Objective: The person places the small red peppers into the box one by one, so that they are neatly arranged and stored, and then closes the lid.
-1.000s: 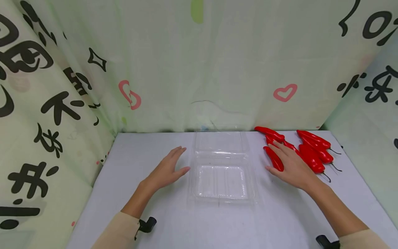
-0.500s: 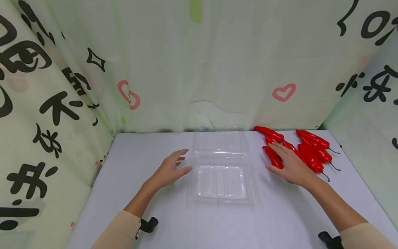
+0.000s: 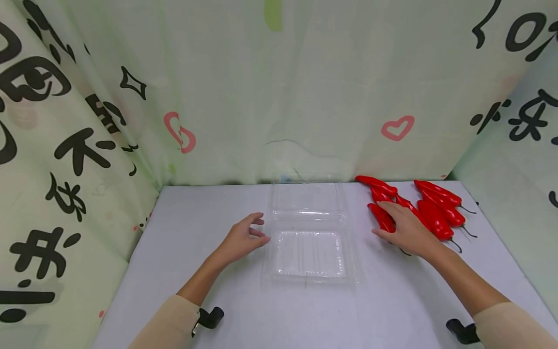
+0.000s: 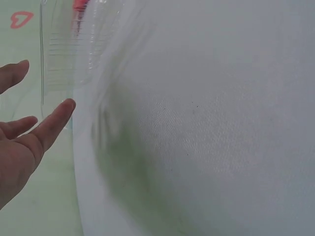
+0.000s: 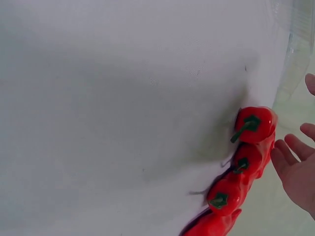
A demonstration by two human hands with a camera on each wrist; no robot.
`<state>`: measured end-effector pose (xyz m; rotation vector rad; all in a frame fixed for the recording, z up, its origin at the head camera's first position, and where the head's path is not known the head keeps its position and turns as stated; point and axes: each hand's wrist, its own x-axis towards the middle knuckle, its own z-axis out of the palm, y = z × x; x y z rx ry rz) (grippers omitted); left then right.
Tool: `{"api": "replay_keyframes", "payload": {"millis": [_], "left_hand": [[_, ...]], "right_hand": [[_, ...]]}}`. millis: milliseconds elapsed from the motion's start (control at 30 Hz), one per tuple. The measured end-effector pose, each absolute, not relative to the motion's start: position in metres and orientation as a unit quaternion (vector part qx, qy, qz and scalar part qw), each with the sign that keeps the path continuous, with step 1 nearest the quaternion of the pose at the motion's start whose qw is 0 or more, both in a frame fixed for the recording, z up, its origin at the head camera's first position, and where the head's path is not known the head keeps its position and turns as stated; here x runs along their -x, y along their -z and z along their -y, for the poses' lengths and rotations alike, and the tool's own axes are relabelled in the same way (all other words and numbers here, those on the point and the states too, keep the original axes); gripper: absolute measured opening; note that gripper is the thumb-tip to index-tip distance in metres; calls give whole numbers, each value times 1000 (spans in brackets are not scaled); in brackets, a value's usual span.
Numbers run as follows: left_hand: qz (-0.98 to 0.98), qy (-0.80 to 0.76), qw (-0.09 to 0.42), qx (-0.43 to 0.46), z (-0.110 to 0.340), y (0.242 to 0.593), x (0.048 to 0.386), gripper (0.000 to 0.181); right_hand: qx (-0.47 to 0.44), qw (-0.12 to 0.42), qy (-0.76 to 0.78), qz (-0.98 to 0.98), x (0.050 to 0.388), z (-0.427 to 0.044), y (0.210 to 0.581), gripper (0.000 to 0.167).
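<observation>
A clear plastic clamshell box lies unfolded on the white table, its hinged lid half towards the back. Left of it my left hand hovers with fingers loosely bent and nothing in them; the left wrist view shows its fingers spread beside the box. Over the pile of red chili peppers on the right, my right hand reaches across the leftmost pepper, whose stem pokes out below the palm. In the right wrist view, the right hand's fingers look straight and spread next to the peppers.
A patterned pale curtain with black lettering and pink hearts hangs behind and at both sides of the table. Several peppers lie close together near the table's back right, stems pointing to the near right.
My right hand has lowered slightly over the leftmost pepper, and that pepper's stem now shows below it. The left hand's fingers have bent a little and moved slightly down and right.
</observation>
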<state>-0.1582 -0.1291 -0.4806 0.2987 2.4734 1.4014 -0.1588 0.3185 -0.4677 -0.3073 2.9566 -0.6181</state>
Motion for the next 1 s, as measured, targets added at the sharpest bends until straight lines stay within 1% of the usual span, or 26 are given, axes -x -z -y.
{"api": "replay_keyframes", "payload": {"millis": [200,400,533,667,1000], "left_hand": [[-849,-497,152,-94,126,480,158,72],[-813,-549,178,-72,123,484,156,75],[-793,-575,188,-72,121,489,155,71],[-795,-570,192,-78,121,489,154,68],[-798,-561,205,-75,120,487,154,68]], "right_hand": [[96,56,207,-972,159,-319,469,99],[87,62,210,-972,160,-320,472,97],[81,65,210,-972,160,-320,472,97],[77,65,208,-973,160,-320,472,97],[63,87,189,-976,164,-319,475,94]]}}
